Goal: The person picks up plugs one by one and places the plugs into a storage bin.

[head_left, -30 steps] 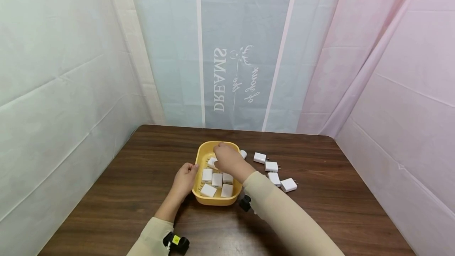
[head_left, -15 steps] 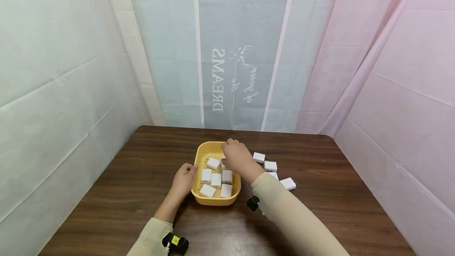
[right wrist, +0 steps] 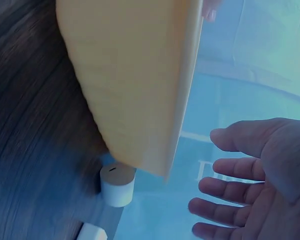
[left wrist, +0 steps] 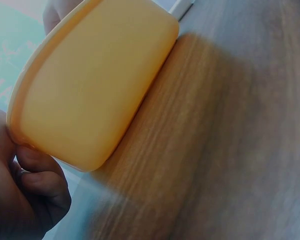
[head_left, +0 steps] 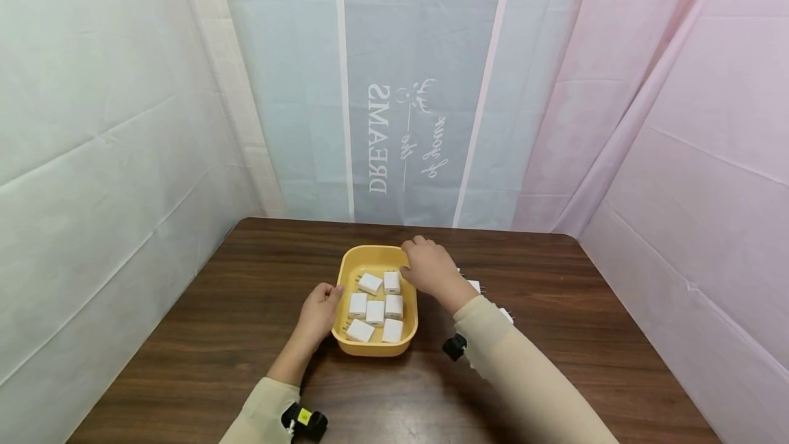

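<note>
Seven white charger plugs [head_left: 374,312] in a yellow tray [head_left: 374,349]
Left hand [head_left: 320,308] pinches its rim; right hand [head_left: 433,270], fingers [right wrist: 232,191] extended, hovers beside it.

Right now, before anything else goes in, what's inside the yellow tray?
Seven white plug adapters lie in the yellow tray. Its floor shows bare toward the far end; directly beneath the adapters it is covered, so I can't tell what's there.

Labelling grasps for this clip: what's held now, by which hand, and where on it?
Yellow tub: the left hand grips its rim on the left long side. The right hand holds nothing.
</note>
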A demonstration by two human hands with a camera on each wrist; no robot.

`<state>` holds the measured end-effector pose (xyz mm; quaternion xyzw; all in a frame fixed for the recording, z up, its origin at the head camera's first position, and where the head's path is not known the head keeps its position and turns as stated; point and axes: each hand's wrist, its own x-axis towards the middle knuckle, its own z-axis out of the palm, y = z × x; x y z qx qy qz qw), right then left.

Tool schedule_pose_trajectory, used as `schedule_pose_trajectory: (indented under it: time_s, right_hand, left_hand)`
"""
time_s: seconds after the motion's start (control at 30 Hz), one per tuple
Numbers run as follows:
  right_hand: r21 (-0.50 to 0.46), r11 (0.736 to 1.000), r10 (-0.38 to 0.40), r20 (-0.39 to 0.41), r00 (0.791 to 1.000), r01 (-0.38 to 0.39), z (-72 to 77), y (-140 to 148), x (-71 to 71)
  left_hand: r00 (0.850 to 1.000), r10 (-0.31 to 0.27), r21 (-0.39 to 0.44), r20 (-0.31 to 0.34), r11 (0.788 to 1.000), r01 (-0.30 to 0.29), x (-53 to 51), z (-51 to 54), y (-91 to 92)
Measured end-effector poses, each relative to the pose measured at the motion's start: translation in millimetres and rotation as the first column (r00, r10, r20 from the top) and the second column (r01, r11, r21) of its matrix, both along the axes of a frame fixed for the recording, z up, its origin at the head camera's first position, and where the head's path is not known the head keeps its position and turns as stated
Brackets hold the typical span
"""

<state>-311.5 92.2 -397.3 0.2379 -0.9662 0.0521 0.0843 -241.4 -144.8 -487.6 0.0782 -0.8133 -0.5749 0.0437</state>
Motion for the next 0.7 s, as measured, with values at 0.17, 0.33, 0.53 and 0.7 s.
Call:
schedule_pose_trajectory:
  time_s: [0.17,0.33,0.53,0.7]
  right_hand:
    - [-0.024,0.999,-0.031,0.041,0.999,0.032,-3.3,7.8,-4.6]
    - [-0.043,0.998,-0.039,0.065,0.997,0.042,-8.3,15.8,-8.9]
    - [-0.049,0.998,-0.047,0.074,0.996,0.051,-16.5,22.6,-15.1]
    - [-0.045,0.997,-0.057,0.088,0.994,0.061,-21.9,26.1,-19.1]
  left_hand:
    - [1.000,0.004,0.004,0.000,1.000,-0.004,0.3,0.7,0.7]
    - [1.000,0.003,0.008,-0.002,1.000,-0.003,0.8,0.7,0.7]
    - [1.000,0.006,0.015,-0.003,1.000,-0.006,-0.4,-0.9,0.7]
    - [1.000,0.001,0.024,-0.001,1.000,-0.001,-0.3,-3.1,0.2]
